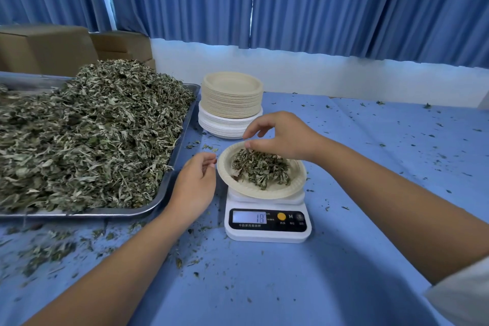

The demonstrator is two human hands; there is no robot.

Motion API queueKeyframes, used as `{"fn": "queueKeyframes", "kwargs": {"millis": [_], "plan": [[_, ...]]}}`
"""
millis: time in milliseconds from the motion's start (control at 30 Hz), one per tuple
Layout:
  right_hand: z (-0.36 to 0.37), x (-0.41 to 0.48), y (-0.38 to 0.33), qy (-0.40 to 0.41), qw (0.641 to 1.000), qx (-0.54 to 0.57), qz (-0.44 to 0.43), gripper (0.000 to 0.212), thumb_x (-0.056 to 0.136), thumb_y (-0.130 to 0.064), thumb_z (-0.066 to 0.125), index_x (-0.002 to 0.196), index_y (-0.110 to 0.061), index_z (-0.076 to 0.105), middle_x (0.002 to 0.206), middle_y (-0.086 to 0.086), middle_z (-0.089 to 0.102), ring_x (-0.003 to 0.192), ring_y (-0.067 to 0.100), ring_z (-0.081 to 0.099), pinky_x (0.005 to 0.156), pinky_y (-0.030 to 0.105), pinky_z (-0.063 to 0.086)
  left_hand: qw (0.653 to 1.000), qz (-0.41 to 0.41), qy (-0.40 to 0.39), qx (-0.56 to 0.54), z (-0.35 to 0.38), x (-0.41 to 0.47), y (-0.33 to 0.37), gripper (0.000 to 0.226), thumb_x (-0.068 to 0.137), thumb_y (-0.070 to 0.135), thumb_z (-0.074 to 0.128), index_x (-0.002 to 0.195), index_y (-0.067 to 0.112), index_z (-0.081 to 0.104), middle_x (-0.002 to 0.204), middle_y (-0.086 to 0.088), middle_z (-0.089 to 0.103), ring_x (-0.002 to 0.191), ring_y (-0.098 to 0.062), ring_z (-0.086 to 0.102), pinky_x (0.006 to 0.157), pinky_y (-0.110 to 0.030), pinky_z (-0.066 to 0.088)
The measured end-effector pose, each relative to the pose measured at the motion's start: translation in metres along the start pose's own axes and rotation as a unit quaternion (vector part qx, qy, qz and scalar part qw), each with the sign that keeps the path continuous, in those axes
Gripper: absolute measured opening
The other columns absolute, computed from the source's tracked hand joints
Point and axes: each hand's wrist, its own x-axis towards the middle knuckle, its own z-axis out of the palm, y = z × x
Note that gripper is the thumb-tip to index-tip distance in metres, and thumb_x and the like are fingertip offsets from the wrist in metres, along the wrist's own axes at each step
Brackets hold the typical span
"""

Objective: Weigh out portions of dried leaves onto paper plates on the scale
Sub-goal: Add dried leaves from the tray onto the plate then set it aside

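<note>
A white digital scale (267, 222) stands on the blue table, its display reading 18. On it lies a beige paper plate (238, 185) with a small heap of dried leaves (260, 169). My right hand (277, 137) hovers over the plate's far side, its thumb and fingers pinching a few leaves at the top of the heap. My left hand (195, 182) is just left of the plate with loosely curled fingers near the rim, holding nothing. A large pile of dried leaves (87, 135) fills a metal tray (169, 182) on the left.
A stack of beige paper plates (232, 95) sits on a stack of white plates (225, 127) behind the scale. Cardboard boxes (53, 47) stand at the back left. Leaf crumbs lie scattered over the blue tablecloth (370, 156). Blue curtains hang behind.
</note>
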Motion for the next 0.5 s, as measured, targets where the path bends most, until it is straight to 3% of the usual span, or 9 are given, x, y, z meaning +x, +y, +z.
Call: {"fn": "queueKeyframes", "kwargs": {"millis": [233,500], "plan": [[0.004,0.005,-0.012,-0.003,1.000,0.007,-0.008,0.007,0.082,-0.029,0.075,0.088,-0.030,0.072,0.089,-0.018,0.068,0.087,0.000,0.060,0.073,0.007,0.043,1.000,0.002,0.000,-0.007,-0.001,-0.001,0.000,0.029,0.099,0.015,0.043,0.126,0.013,0.053,0.124,0.000,0.057,0.110,-0.010,0.052,0.094,-0.023,0.038],[0.009,0.010,-0.024,-0.009,1.000,0.015,-0.025,0.007,0.083,-0.025,0.074,0.088,-0.028,0.071,0.090,-0.017,0.068,0.088,0.005,0.060,0.075,0.010,0.044,1.000,0.008,0.000,-0.020,0.000,-0.001,-0.002,0.028,0.099,0.014,0.042,0.124,0.016,0.054,0.122,0.001,0.057,0.111,-0.010,0.053,0.093,-0.024,0.038]]}}
